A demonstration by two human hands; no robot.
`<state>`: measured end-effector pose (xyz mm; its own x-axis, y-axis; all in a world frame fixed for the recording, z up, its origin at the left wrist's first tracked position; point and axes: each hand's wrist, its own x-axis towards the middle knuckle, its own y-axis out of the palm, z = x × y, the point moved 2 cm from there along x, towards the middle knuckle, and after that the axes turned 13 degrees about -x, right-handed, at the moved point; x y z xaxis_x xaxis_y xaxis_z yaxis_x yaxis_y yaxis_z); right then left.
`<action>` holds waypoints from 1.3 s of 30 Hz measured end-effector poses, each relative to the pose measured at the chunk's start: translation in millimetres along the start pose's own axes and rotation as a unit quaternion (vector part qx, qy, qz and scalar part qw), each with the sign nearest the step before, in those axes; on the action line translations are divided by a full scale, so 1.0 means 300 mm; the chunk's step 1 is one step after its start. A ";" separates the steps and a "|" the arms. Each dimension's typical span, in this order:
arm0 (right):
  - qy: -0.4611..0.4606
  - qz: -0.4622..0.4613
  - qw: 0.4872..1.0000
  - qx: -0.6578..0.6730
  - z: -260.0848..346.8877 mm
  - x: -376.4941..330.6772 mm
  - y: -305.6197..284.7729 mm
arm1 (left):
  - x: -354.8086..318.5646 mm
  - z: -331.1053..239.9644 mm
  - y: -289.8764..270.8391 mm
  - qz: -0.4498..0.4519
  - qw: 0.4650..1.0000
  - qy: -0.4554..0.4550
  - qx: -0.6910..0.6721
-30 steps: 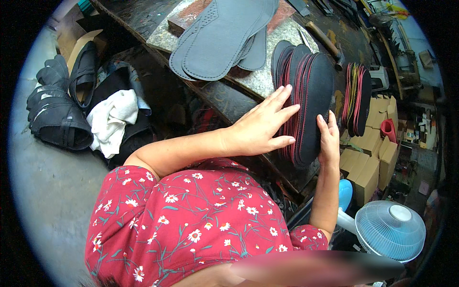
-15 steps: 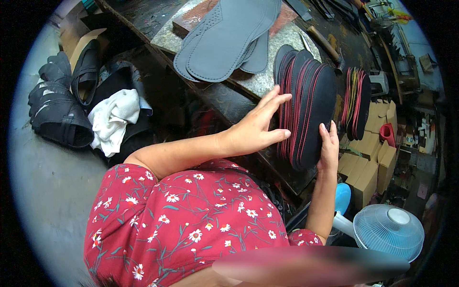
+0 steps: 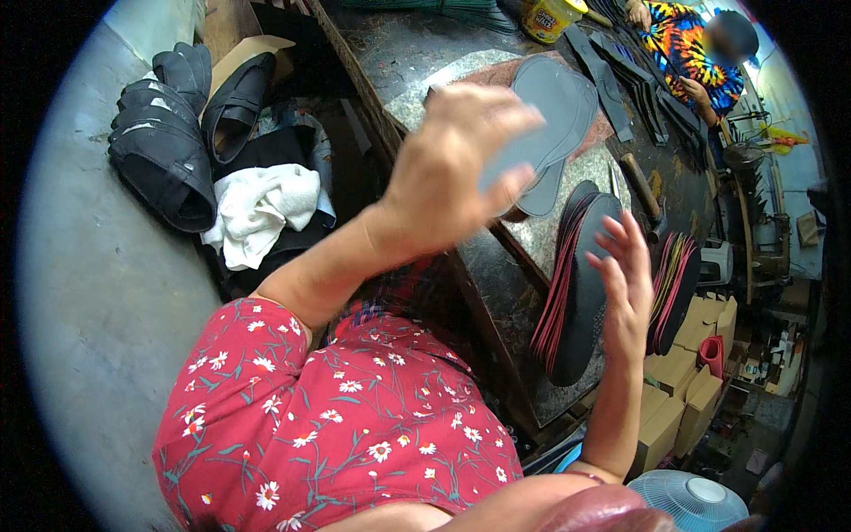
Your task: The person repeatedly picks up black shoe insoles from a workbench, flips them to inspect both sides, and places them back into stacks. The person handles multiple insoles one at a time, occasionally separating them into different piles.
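Observation:
My left hand (image 3: 461,164) is raised over the near edge of the workbench, slightly blurred, its fingers apart and nothing seen in them. It covers part of the grey, stitched shoe insoles (image 3: 558,115) that lie overlapping on a stone slab (image 3: 612,182). My right hand (image 3: 629,288) is held up with spread fingers beside a row of black soles (image 3: 578,306) with red edges, overlapping its right side; whether it touches them I cannot tell. The soles stand packed together at the bench's near edge. A second, smaller bunch of black soles (image 3: 678,288) with red and yellow edges sits farther right.
A hammer (image 3: 643,191) lies behind the soles. Black strips (image 3: 612,80) and a yellow tub (image 3: 550,19) are farther back, near a co-worker (image 3: 687,53) in a multicoloured shirt. Black shoes (image 3: 160,168) and a white cloth (image 3: 266,208) are at left, cardboard boxes (image 3: 700,399) and a fan (image 3: 691,501) at right.
My left hand has left the row of soles and risen toward the grey insoles. My right hand has lifted from the row's lower right edge. The view has shifted, bringing the co-worker in.

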<state>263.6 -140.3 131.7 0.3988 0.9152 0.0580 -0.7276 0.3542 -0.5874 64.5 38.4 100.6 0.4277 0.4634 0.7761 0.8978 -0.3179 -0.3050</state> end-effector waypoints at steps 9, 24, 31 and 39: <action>0.167 0.021 0.965 0.202 -0.011 0.299 0.170 | 0.015 0.189 0.191 0.059 0.921 -0.290 -0.254; 0.141 -0.048 0.987 0.057 0.000 0.348 0.186 | 0.006 0.117 0.218 -0.085 0.726 -0.385 -0.563; 0.138 -0.086 0.975 0.150 -0.065 0.365 0.160 | 0.052 0.247 0.231 0.061 0.964 -0.252 -0.063; 0.150 -0.054 0.941 0.299 -0.055 0.291 0.158 | 0.078 0.185 0.235 -0.006 0.804 -0.403 -0.438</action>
<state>273.1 -46.8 95.7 0.5618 0.8048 -0.1914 -0.8226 0.5680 -0.0262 143.6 72.6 66.7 0.6659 0.7437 0.0596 0.6342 -0.6063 0.4798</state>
